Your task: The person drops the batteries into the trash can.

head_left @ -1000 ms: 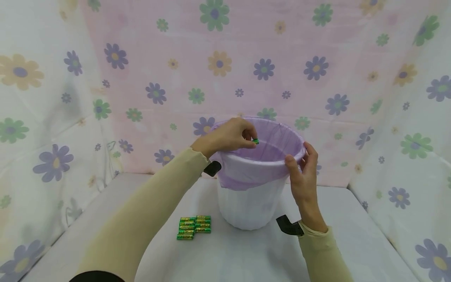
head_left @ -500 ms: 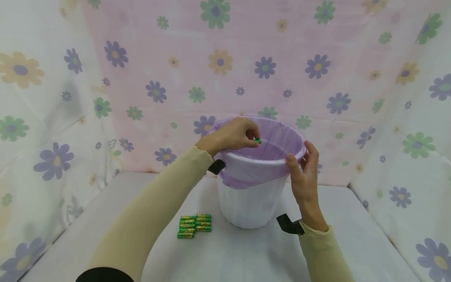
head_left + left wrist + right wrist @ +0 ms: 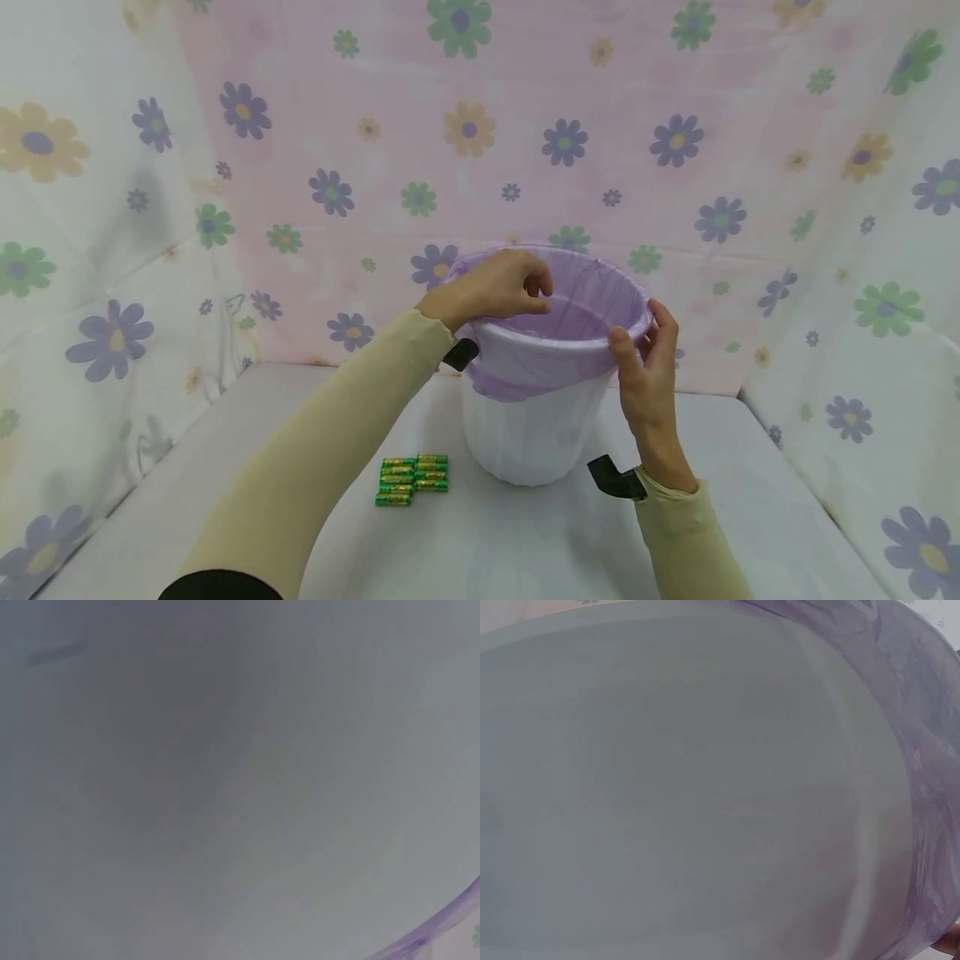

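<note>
A white ribbed trash can (image 3: 536, 433) stands upright on the table, lined with a purple bag (image 3: 528, 367) folded down over its rim. My left hand (image 3: 498, 287) hangs over the can's opening from the left, fingers loosely bent, with nothing seen between thumb and fingertips. At the right side of the rim my right hand (image 3: 648, 375) grips the lined edge, thumb in front and fingers behind. The can's white wall (image 3: 705, 787) and the bag fill most of the right wrist view. Two short columns of green-and-gold batteries (image 3: 393, 489) lie left of the can's base.
A pale cloth covers the table (image 3: 487, 542). Flower-print curtains (image 3: 360, 125) enclose it at the back and on both sides. A black camera mount (image 3: 617, 479) sits at the right wrist, another black mount (image 3: 461, 355) at the left wrist, close to the can.
The small green battery that my left fingers pinched over the can is gone from them; that hand barely moved. My right hand keeps its grip on the rim.
</note>
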Demonstrator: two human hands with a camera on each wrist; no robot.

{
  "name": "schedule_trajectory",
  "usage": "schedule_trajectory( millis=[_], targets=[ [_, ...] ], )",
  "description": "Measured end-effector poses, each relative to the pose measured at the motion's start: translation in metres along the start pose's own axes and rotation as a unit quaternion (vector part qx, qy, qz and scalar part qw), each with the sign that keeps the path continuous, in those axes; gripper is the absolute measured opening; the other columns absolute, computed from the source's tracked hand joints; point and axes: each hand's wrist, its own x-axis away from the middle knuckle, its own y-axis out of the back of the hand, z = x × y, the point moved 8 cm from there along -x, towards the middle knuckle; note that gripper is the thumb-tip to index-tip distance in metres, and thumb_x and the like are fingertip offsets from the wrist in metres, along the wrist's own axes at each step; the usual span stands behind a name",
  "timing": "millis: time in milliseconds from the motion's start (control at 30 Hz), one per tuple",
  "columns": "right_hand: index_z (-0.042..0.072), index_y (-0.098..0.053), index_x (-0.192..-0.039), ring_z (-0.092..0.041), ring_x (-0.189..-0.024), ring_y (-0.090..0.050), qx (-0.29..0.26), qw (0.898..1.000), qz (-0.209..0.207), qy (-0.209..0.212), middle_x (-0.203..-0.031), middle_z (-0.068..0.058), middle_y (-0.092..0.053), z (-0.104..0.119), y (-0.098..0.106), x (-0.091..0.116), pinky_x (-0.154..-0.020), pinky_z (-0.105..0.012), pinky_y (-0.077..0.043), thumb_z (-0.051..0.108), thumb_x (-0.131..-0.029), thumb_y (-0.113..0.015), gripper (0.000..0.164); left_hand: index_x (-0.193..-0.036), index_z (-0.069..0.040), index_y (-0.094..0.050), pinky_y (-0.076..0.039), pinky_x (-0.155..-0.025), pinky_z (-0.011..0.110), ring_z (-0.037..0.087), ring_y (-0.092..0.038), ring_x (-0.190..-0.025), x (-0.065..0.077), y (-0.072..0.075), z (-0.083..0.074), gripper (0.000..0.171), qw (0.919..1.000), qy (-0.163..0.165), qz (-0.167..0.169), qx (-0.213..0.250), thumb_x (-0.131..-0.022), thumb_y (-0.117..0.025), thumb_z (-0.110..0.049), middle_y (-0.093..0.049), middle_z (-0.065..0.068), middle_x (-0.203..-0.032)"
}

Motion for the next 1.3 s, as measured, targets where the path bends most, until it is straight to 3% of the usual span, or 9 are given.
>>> schedule_trajectory(
  millis=[267, 400, 600, 833, 1100, 1300],
  targets=[
    [0.021, -0.022, -0.139, -0.022, -0.11, -0.042, -0.013, 1.0, 0.001, -0.005, -0.13, -0.015, -0.035, 0.003, 0.0, 0.001, -0.09, -0.037, -0.036, 0.029, -0.087, -0.056, 0.062, -0.087, -0.013, -0.063, -0.042, -0.069, 0.023, 0.011, -0.052, -0.073, 0.011, 0.012, -0.007, 0.016, 0.9991, -0.027, -0.033, 0.007, -0.079, -0.069, -0.026, -0.058, -0.002, -0.077],
    [0.021, -0.022, -0.139, -0.022, -0.111, -0.042, -0.026, 1.0, 0.002, -0.01, -0.13, -0.015, -0.035, 0.003, -0.001, 0.001, -0.092, -0.038, -0.035, 0.03, -0.087, -0.056, 0.063, -0.087, -0.015, -0.063, -0.043, -0.067, 0.024, 0.011, -0.052, -0.071, 0.028, 0.022, -0.01, 0.02, 0.9983, -0.034, -0.044, 0.02, -0.078, -0.069, -0.032, -0.058, -0.003, -0.076],
    [0.022, -0.021, -0.139, -0.022, -0.111, -0.041, -0.025, 1.0, 0.003, -0.01, -0.131, -0.014, -0.035, 0.001, -0.001, 0.001, -0.093, -0.039, -0.034, 0.029, -0.087, -0.056, 0.063, -0.088, -0.016, -0.063, -0.044, -0.068, 0.024, 0.01, -0.052, -0.072, 0.058, 0.039, -0.007, 0.017, 0.9949, -0.051, -0.077, 0.04, -0.079, -0.069, -0.029, -0.057, -0.004, -0.078],
    [0.022, -0.022, -0.139, -0.022, -0.111, -0.042, -0.023, 1.0, 0.003, -0.004, -0.131, -0.014, -0.035, 0.001, -0.001, 0.0, -0.092, -0.039, -0.035, 0.028, -0.087, -0.056, 0.063, -0.089, -0.015, -0.063, -0.046, -0.067, 0.026, 0.009, -0.052, -0.072, 0.091, 0.052, -0.004, 0.02, 0.9895, -0.078, -0.118, 0.03, -0.077, -0.071, -0.028, -0.058, -0.005, -0.081],
    [0.022, -0.022, -0.139, -0.022, -0.109, -0.042, -0.022, 1.0, 0.003, -0.004, -0.13, -0.015, -0.035, 0.002, -0.001, 0.0, -0.091, -0.04, -0.035, 0.029, -0.086, -0.056, 0.063, -0.09, -0.013, -0.063, -0.045, -0.064, 0.032, 0.014, -0.052, -0.074, 0.125, 0.045, 0.002, 0.023, 0.9863, -0.089, -0.136, 0.032, -0.076, -0.072, -0.028, -0.057, -0.005, -0.08],
    [0.021, -0.022, -0.139, -0.022, -0.109, -0.042, -0.023, 1.0, -0.001, -0.004, -0.13, -0.015, -0.035, 0.001, 0.0, -0.001, -0.091, -0.039, -0.035, 0.028, -0.087, -0.056, 0.063, -0.092, -0.012, -0.061, -0.043, -0.061, 0.027, 0.01, -0.048, -0.073, 0.145, 0.031, 0.002, 0.026, 0.9815, -0.123, -0.147, 0.005, -0.075, -0.074, -0.027, -0.053, -0.006, -0.081]
  ],
)
